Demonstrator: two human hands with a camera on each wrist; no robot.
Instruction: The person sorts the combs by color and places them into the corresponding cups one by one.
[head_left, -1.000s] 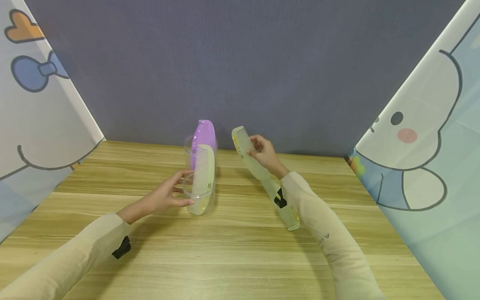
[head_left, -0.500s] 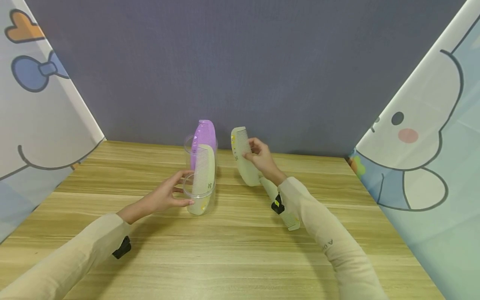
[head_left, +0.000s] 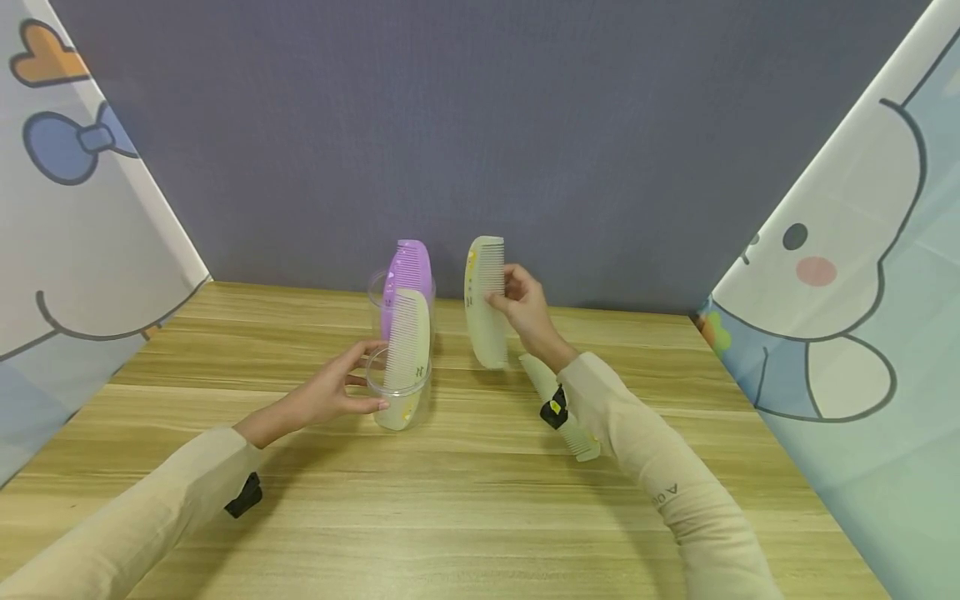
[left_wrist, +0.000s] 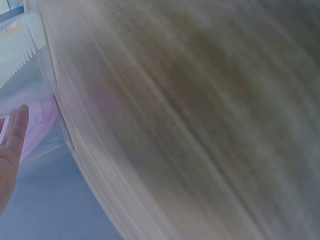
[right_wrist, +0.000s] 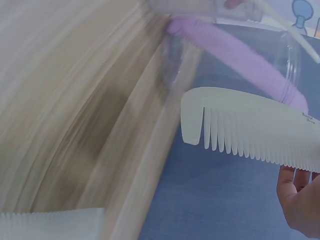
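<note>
In the head view my right hand [head_left: 528, 312] pinches a pale yellow-green comb [head_left: 480, 308] by its toothed side, nearly upright. My left hand [head_left: 337, 387] grips a clear plastic cup [head_left: 424, 402] at its left side, thumb in front and fingers behind. Inside that cup leans another pale comb [head_left: 408, 333]. A purple comb [head_left: 405, 267] stands in a second clear cup [head_left: 377, 312] just behind; the right wrist view shows this purple comb [right_wrist: 240, 55] too. One more pale comb [head_left: 538, 375] lies on the table, partly hidden under my right forearm.
The wood-grain table [head_left: 420, 517] ends at a dark grey panel [head_left: 487, 125] behind the cups. Cartoon-printed panels [head_left: 825, 358] close in both sides. A black wrist camera [head_left: 555, 408] sits on the right sleeve, another black one [head_left: 244, 496] on the left.
The right hand has turned its comb from slanted to nearly upright and lifted it slightly, uncovering more of the comb lying below. The left hand and both cups have stayed put.
</note>
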